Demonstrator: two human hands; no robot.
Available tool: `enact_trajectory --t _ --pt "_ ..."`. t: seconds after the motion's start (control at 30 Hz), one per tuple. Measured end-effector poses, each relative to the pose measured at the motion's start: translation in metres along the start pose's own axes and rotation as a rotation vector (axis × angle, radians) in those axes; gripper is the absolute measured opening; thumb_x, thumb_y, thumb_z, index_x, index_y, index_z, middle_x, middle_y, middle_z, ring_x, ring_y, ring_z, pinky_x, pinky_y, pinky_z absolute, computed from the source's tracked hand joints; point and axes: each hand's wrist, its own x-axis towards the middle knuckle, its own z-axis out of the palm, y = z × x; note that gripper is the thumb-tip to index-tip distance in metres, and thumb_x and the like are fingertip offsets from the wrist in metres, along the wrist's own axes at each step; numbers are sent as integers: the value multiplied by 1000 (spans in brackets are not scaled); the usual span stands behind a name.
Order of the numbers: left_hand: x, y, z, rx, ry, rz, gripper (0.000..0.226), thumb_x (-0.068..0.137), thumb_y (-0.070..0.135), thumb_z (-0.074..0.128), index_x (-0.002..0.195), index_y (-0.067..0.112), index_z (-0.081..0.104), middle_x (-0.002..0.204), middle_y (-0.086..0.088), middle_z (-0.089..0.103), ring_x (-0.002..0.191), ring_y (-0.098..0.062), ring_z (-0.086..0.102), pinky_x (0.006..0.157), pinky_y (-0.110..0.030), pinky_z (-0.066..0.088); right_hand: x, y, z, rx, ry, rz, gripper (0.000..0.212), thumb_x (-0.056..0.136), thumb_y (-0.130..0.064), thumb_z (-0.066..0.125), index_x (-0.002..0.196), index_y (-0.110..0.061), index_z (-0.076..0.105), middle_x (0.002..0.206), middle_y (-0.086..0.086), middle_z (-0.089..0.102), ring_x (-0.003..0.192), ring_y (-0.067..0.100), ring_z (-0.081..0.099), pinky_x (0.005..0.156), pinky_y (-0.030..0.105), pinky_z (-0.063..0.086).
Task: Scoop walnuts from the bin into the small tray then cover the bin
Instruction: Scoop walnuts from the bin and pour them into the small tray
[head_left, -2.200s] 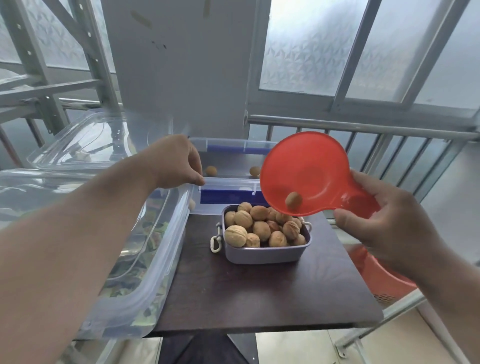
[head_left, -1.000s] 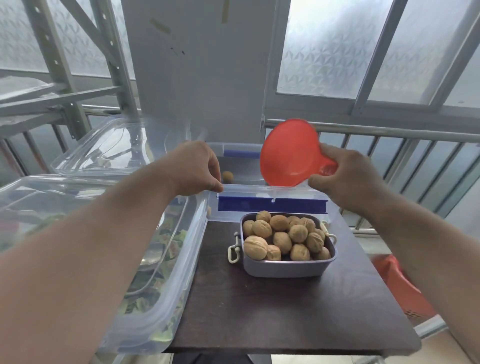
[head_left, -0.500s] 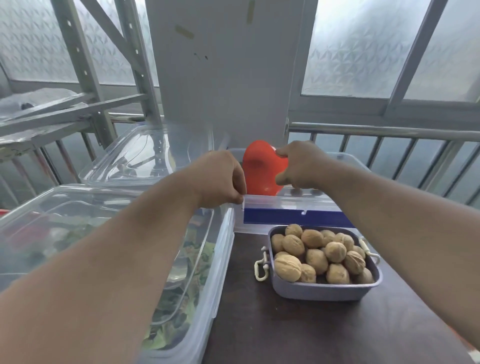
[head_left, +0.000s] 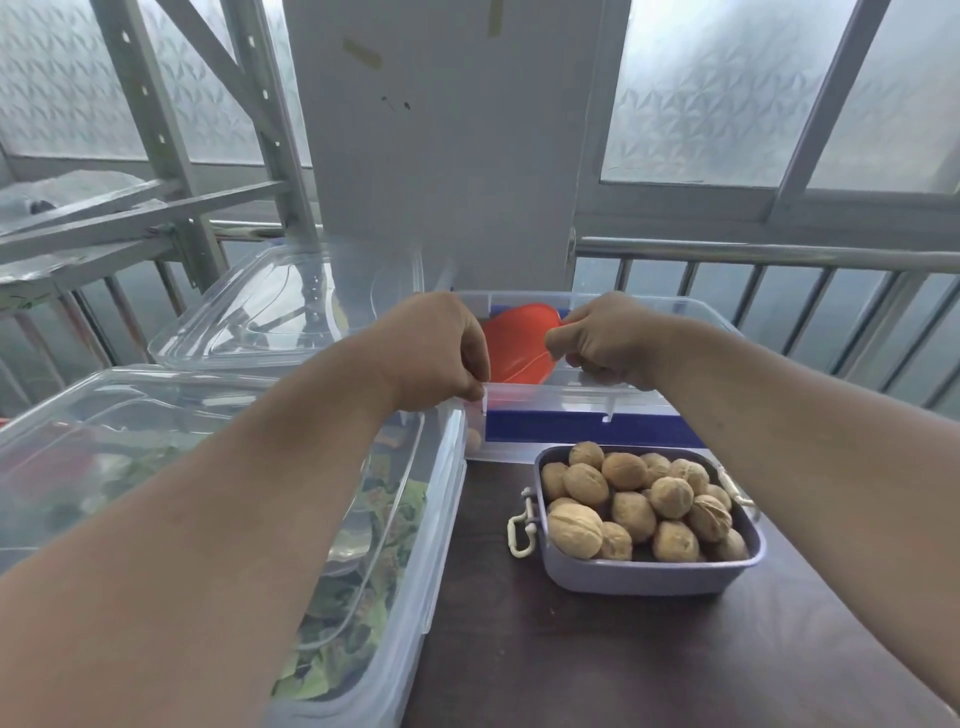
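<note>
The clear walnut bin (head_left: 582, 402) with a blue front clip stands at the back of the dark table. My left hand (head_left: 441, 353) pinches its front left rim. My right hand (head_left: 613, 338) reaches over the bin and grips the handle of the red scoop (head_left: 514, 345), whose bowl lies low inside the bin. In front of the bin sits the small lavender tray (head_left: 649, 574), heaped with walnuts (head_left: 639, 499). One walnut (head_left: 472, 439) shows through the bin's left corner. The rest of the bin's inside is hidden by my hands.
A clear lid (head_left: 249, 322) rests behind and to the left of the bin. A large clear lidded box (head_left: 405, 519) with green leaves inside fills the left side, touching the table edge. A metal railing (head_left: 779, 260) and windows run behind.
My right hand carried the red scoop from above the tray back and down into the bin. My left hand stayed on the bin's rim. The view moved closer.
</note>
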Motion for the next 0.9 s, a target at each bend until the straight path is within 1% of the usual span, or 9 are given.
enact_trajectory --t 0.1,0.2,0.3,0.43,0.5,0.63,0.73,0.8,0.9 --pt "-1 1 0 -12 2 -7 14 78 13 91 86 24 89 80 13 81 77 -4 75 69 -14 51 -8 3 -10 -75 2 -69 23 83 -15 80 96 4 78 73 11 58 60 20 49 53 29 39" --pt "-1 2 -1 -14 0 -16 13 78 13 91 86 23 89 78 13 81 76 -1 75 65 -9 48 -19 1 -18 -259 -23 -164 25 76 -19 81 102 -21 81 77 2 69 67 22 60 55 27 44" --pt "-2 4 -2 -8 -4 -13 14 78 13 91 84 24 89 76 15 80 75 0 74 66 -10 48 -23 -4 -22 -251 -159 -139 38 70 -22 81 108 -28 84 74 7 62 65 24 47 60 36 41" --pt "-2 4 -2 -13 -1 -9 13 78 13 91 85 23 89 79 13 81 78 -3 75 71 -15 52 -14 -2 -22 -96 -218 -46 9 85 -14 82 89 -6 83 74 13 55 54 17 37 50 28 33" --pt "-3 4 -2 -18 1 -10 12 77 13 91 84 22 89 79 12 81 78 -3 75 72 -16 54 -9 5 -19 14 -248 16 12 88 -12 80 79 -5 78 76 11 55 56 13 38 55 26 33" --pt "-2 4 -2 -10 -1 -6 10 78 14 91 85 21 89 79 12 81 78 -4 75 71 -15 53 -7 15 -18 128 -178 58 11 91 -14 81 85 -6 76 76 6 62 53 9 51 54 22 46" --pt "-2 3 -2 -11 4 -9 10 78 15 92 85 21 89 79 13 81 78 -2 75 71 -15 54 -15 13 -28 202 -139 39 9 88 -5 75 81 -4 70 74 10 53 42 8 42 41 21 33" --pt "-1 2 -2 -13 7 -7 9 78 15 92 85 21 89 80 13 81 78 -2 75 71 -14 55 -26 11 -39 247 -89 6 7 88 -2 73 93 3 73 72 11 50 42 10 38 44 23 27" --pt "-1 0 -1 -9 8 -8 10 78 15 92 85 21 89 79 12 81 77 -2 75 71 -14 55 -48 14 -57 285 18 -31 16 90 -5 75 102 5 77 69 8 50 47 12 35 42 23 32"
